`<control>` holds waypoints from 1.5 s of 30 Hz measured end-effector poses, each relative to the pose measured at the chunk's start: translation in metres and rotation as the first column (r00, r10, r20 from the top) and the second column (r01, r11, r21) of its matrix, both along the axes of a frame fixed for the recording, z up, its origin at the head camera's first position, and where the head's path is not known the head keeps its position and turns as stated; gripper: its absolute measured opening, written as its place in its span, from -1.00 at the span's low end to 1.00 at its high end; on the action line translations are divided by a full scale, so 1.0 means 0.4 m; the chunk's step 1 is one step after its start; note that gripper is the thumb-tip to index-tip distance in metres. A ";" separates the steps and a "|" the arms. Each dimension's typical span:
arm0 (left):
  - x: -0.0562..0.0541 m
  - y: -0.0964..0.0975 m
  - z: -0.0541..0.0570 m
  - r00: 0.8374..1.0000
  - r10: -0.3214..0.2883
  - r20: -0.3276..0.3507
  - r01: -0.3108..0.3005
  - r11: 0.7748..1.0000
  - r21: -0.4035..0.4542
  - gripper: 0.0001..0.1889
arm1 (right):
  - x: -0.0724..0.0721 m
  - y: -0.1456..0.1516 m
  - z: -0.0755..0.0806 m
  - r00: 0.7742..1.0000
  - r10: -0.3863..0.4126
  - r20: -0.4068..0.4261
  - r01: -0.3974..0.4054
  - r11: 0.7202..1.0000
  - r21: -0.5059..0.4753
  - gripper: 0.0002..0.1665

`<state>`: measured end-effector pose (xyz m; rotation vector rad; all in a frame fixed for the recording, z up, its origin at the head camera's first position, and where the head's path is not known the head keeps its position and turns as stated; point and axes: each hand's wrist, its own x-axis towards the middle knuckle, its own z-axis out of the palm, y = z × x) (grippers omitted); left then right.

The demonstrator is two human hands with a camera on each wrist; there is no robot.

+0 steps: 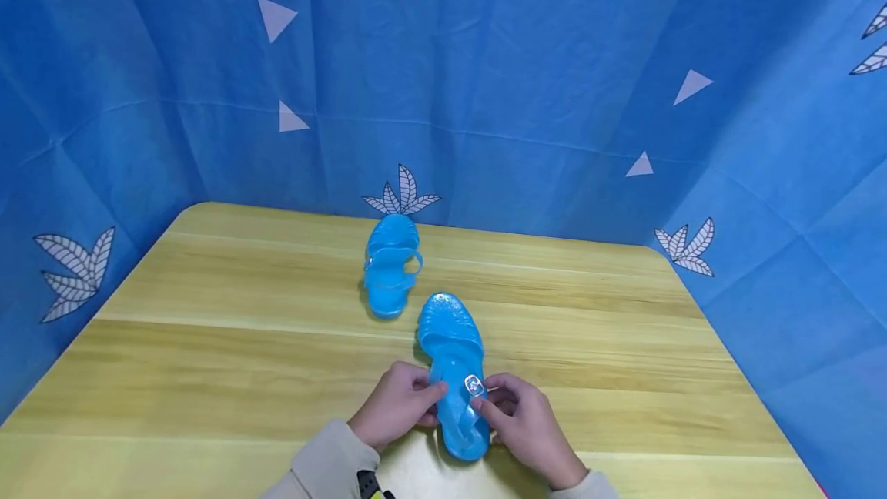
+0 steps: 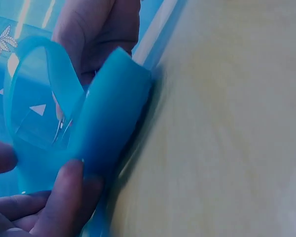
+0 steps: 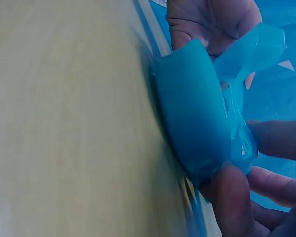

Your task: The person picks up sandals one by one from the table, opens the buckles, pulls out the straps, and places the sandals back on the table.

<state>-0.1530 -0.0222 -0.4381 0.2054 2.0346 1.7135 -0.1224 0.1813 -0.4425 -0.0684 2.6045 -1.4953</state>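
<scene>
A blue jelly sandal (image 1: 450, 329) lies on the table in front of me, toe pointing away and heel toward me. My left hand (image 1: 402, 404) holds its left side, thumb on the upper edge and fingers low along the sole. At the right side, my right hand (image 1: 523, 422) pinches the ankle strap beside a silvery square buckle (image 1: 474, 386). The looped strap (image 2: 61, 74) stands up above the heel (image 2: 111, 103) in the left wrist view. In the right wrist view, right-hand fingers (image 3: 232, 192) press against the sandal's side near the sole.
A matching blue sandal (image 1: 389, 295) sits farther back and slightly left, its strap fastened in a loop. The wood-grain table (image 1: 208, 376) has rounded far corners. Blue curtains (image 1: 554, 60) with white leaf and triangle prints enclose the back and sides.
</scene>
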 end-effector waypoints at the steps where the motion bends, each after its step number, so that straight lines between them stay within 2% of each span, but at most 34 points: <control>1: -0.002 0.002 0.002 1.000 0.003 0.006 -0.003 1.000 0.000 -0.79 | -0.001 0.000 0.000 1.000 0.001 -0.011 -0.001 1.000 -0.004 -0.57; 7: -0.033 0.015 0.008 0.999 0.009 0.036 -0.011 0.999 0.049 -0.79 | -0.023 0.007 0.009 0.999 -0.002 -0.032 0.000 0.999 -0.044 -0.65; 13: -0.093 0.032 0.006 0.999 0.009 0.050 -0.015 0.994 0.106 -0.76 | -0.073 0.019 0.017 0.999 -0.023 -0.042 0.021 0.998 -0.052 -0.72; 22: -0.206 0.077 0.015 0.998 0.053 0.039 -0.054 0.998 0.025 -0.81 | -0.177 0.037 0.016 0.996 -0.076 -0.047 0.075 0.997 -0.029 -0.77; 32: -0.322 0.135 0.026 0.990 0.141 0.004 -0.140 0.988 -0.068 -0.79 | -0.304 0.065 0.028 0.992 -0.108 -0.072 0.111 0.993 0.039 -0.73; 37: -0.360 0.157 0.031 0.989 0.149 -0.019 -0.150 0.981 -0.122 -0.64 | -0.344 0.069 0.029 0.990 -0.124 -0.070 0.128 0.990 0.060 -0.75; 40: -0.379 0.165 0.033 0.986 0.164 -0.007 -0.163 0.976 -0.143 -0.58 | -0.364 0.069 0.027 0.989 -0.132 -0.064 0.137 0.987 0.080 -0.75; 45: -0.401 0.176 0.028 0.983 0.182 0.002 -0.179 0.969 -0.168 -0.59 | -0.386 0.073 0.025 0.987 -0.150 -0.059 0.155 0.983 0.097 -0.76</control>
